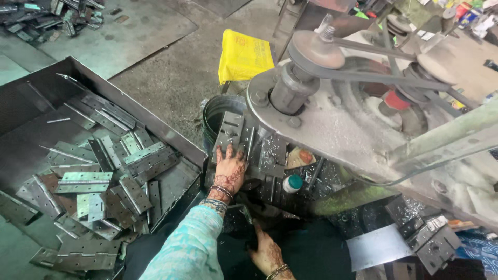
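**Steel hinges at a belt-driven machine**

Steel hinge plate [229,136]: lies flat on the machine bed, at centre, just right of the bin. Left hand [229,173]: fingers spread and flat, pressing the plate's near end; grip open, nothing clasped. Right hand [267,254]: low at the near edge, resting palm-down on a dark surface; whether its grip holds anything cannot be told. Metal bin [171,137]: left, holding a loose heap of hinges [98,181]. Pulley with belt [316,52]: far right. Green-capped white bottle [292,183]: right of the left hand. Yellow bag [244,54]: far centre.
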